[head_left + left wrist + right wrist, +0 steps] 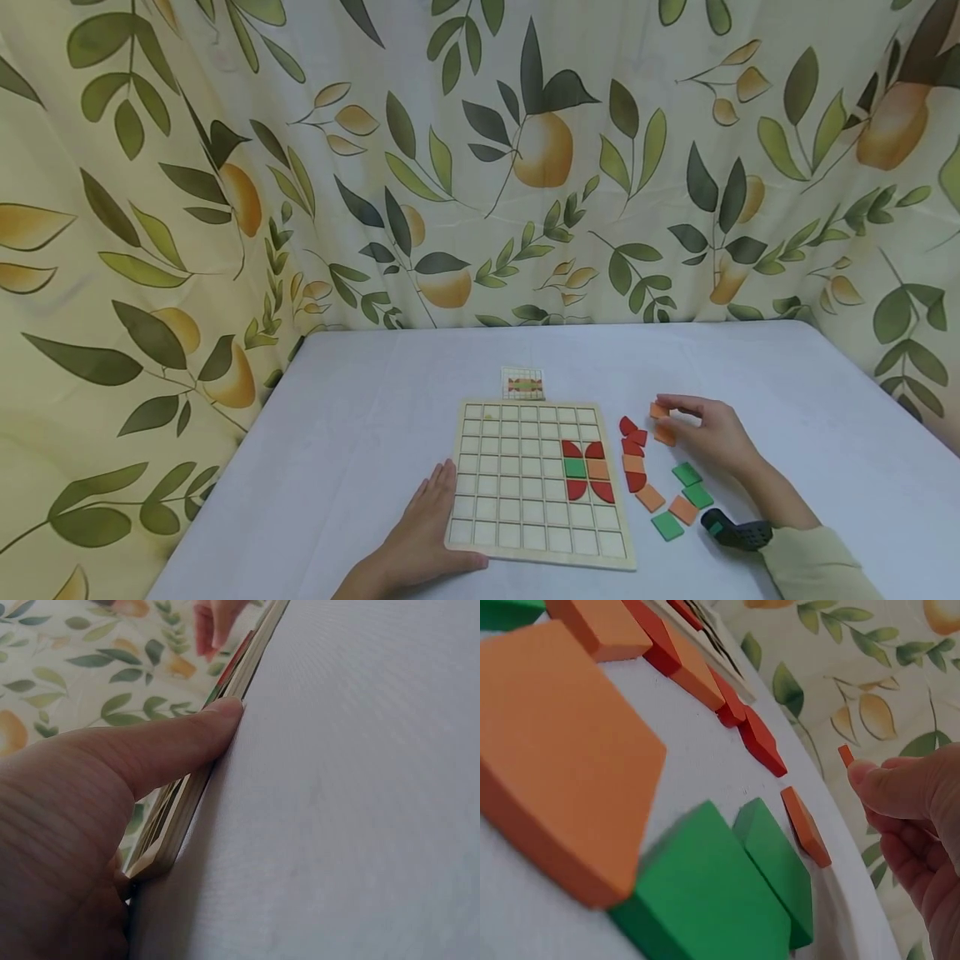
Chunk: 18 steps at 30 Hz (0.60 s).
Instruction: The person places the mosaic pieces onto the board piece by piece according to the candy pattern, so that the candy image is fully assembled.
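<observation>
Orange tile — right hand pinches it.

No lettering, label, brand, number or sign can be read on the board, the small card, the coloured pieces or the wristband.
</observation>
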Tool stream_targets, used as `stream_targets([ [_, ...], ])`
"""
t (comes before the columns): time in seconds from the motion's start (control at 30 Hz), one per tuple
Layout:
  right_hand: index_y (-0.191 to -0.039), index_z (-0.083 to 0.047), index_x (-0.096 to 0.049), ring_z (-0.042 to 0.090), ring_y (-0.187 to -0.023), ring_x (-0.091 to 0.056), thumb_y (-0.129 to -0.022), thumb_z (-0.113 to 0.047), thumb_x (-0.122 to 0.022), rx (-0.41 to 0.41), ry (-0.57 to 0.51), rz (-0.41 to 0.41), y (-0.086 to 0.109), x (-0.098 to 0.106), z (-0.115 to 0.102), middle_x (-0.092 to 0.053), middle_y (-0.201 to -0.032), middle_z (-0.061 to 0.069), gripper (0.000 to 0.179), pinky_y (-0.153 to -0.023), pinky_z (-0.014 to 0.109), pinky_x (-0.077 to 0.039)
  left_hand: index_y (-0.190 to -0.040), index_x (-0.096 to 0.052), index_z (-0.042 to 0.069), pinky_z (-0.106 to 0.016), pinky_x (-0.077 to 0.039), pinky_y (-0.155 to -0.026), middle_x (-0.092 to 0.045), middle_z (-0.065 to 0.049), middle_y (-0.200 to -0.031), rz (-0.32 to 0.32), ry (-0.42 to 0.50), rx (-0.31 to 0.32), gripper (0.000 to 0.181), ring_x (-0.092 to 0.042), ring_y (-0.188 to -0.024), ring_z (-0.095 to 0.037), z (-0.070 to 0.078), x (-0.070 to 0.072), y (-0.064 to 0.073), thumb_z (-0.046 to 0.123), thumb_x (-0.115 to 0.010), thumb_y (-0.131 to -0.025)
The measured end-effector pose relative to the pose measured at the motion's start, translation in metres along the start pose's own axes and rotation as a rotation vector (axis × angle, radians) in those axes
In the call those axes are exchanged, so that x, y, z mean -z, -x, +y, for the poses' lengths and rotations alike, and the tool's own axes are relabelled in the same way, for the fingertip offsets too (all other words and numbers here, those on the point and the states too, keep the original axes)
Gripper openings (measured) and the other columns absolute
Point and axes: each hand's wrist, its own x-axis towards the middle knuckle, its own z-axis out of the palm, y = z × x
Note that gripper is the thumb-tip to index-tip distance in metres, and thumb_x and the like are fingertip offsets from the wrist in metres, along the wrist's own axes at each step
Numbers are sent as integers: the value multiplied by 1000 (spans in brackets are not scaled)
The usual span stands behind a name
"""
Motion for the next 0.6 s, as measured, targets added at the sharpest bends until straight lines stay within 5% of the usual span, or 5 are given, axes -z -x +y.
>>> stream_targets([
  [0.6, -116, 2, -62, 37, -113, -49, -84, -15, -68, 191, -26, -24, -4, -35, -39, -61, -114, 16, 36, -89, 55, -40, -145, -8, -3, -49, -7, -108, -6, -18, -151, -3, 8, -2, 125, -1, -138, -27, 2, 2, 1, 74, -61, -62],
])
